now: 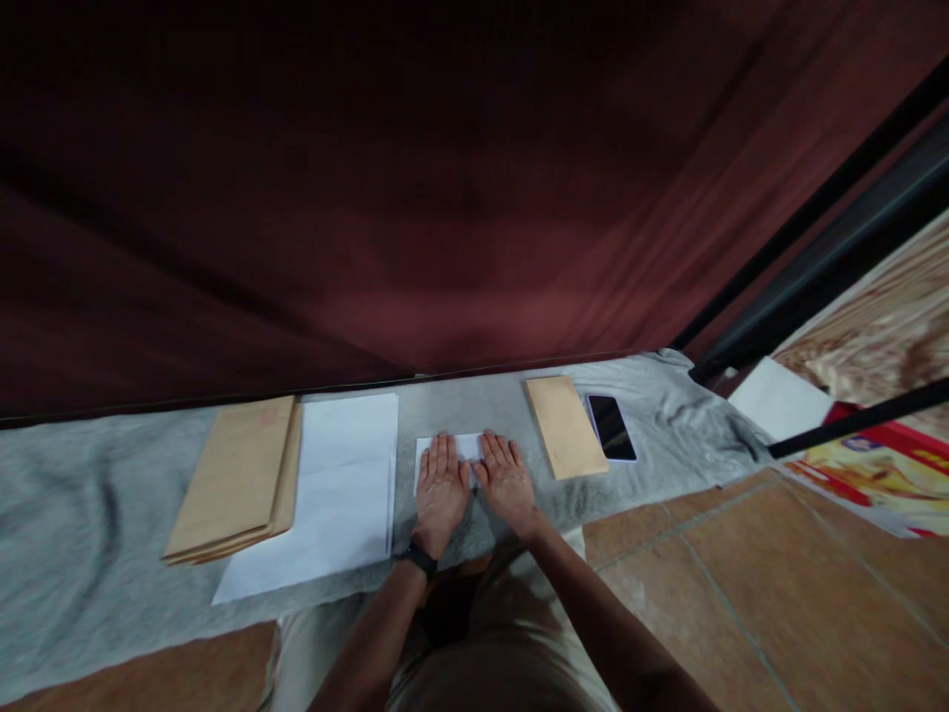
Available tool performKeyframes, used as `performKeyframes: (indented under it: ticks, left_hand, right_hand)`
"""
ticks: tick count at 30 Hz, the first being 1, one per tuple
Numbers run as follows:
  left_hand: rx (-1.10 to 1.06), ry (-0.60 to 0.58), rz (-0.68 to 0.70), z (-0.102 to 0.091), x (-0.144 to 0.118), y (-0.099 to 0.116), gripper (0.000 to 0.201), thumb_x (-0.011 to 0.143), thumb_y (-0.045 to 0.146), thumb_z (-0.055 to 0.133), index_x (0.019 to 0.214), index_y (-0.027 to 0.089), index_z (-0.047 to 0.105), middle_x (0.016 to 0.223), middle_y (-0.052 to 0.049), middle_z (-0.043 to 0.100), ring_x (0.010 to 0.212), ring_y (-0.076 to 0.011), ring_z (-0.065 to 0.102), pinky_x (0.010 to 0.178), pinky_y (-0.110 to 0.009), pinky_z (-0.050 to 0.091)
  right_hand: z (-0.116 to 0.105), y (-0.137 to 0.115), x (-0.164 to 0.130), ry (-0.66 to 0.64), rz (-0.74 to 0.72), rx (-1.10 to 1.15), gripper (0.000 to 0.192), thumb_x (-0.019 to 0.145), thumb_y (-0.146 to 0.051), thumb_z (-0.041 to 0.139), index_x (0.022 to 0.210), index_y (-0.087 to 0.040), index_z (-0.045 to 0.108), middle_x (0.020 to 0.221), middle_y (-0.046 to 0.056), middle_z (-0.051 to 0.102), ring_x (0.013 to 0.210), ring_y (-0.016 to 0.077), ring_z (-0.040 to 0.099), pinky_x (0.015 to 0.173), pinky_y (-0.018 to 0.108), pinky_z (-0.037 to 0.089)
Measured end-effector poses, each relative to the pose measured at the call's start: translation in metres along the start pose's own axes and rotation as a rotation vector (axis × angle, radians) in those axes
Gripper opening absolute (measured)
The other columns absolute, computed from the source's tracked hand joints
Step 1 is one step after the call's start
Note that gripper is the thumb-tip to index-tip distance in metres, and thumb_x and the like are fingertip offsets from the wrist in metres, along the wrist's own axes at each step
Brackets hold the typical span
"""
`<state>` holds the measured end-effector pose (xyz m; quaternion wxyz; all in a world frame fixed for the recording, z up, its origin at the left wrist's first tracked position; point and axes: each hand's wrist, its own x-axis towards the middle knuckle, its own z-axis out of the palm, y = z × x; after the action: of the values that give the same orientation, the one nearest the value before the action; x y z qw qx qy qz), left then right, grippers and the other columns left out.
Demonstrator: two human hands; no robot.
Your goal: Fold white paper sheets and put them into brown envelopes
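A folded sheet of white paper (469, 446) lies on the grey cloth, mostly covered by my two hands. My left hand (443, 487), below a dark wristband, rests flat on its left part with the fingers stretched forward. On the right part, my right hand (506, 482) also presses flat, its thumb close to the left thumb. Left of my hands is a stack of larger white sheets (345, 485), partly under a pile of brown envelopes (233, 475). A single brown envelope (567, 427) lies to the right of my right hand.
A phone (612, 427) with a dark screen lies against the single envelope's right side. Grey cloth (66, 534) spreads under everything, with a dark red curtain (474, 247) behind it. Black bars (822, 218), a white sheet (782, 399) and a red-yellow printed box (882, 470) are at right.
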<state>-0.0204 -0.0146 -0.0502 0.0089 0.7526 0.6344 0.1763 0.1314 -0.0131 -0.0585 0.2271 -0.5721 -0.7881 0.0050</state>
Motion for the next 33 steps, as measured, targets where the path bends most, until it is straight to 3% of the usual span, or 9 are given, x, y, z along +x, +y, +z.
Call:
performKeyframes:
  ticks: [10,16,27,33]
  left_hand:
    - [-0.018,0.110,-0.117,-0.001,-0.012,-0.012,0.065,0.102,0.039,0.029,0.153,-0.001,0.034,0.159,-0.026,0.036,0.153,-0.0333,0.027,0.122,-0.057,0.029]
    - [-0.031,0.172,-0.093,-0.006,-0.021,-0.016,0.066,0.102,0.041,0.031,0.155,0.001,0.029,0.159,-0.027,0.035,0.152,-0.0347,0.029,0.120,-0.058,0.033]
    - [0.007,0.160,-0.138,-0.007,-0.023,-0.014,0.066,0.102,0.041,0.034,0.152,-0.002,0.034,0.157,-0.028,0.038,0.150,-0.0348,0.033,0.121,-0.054,0.033]
    - [-0.018,0.166,-0.158,-0.011,-0.042,-0.015,0.066,0.102,0.043,0.036,0.153,0.000,0.033,0.157,-0.028,0.039,0.149,-0.0358,0.035,0.119,-0.055,0.035]
  right_hand:
    - [-0.002,-0.001,0.000,-0.030,0.014,-0.016,0.052,0.107,-0.034,0.040,0.154,-0.012,0.041,0.155,0.014,0.046,0.146,0.0266,0.040,0.121,0.049,0.027]
    - [-0.003,-0.003,0.000,-0.007,0.015,-0.009,0.051,0.107,-0.033,0.039,0.152,-0.010,0.043,0.154,0.014,0.048,0.145,0.0266,0.041,0.121,0.049,0.027]
    - [0.001,-0.001,0.001,-0.048,0.025,-0.013,0.052,0.106,-0.032,0.038,0.154,-0.011,0.041,0.154,0.013,0.048,0.146,0.0264,0.040,0.121,0.049,0.026]
    - [-0.001,-0.001,0.001,-0.043,0.013,-0.021,0.052,0.106,-0.032,0.037,0.154,-0.011,0.041,0.155,0.013,0.047,0.146,0.0273,0.040,0.120,0.049,0.027]
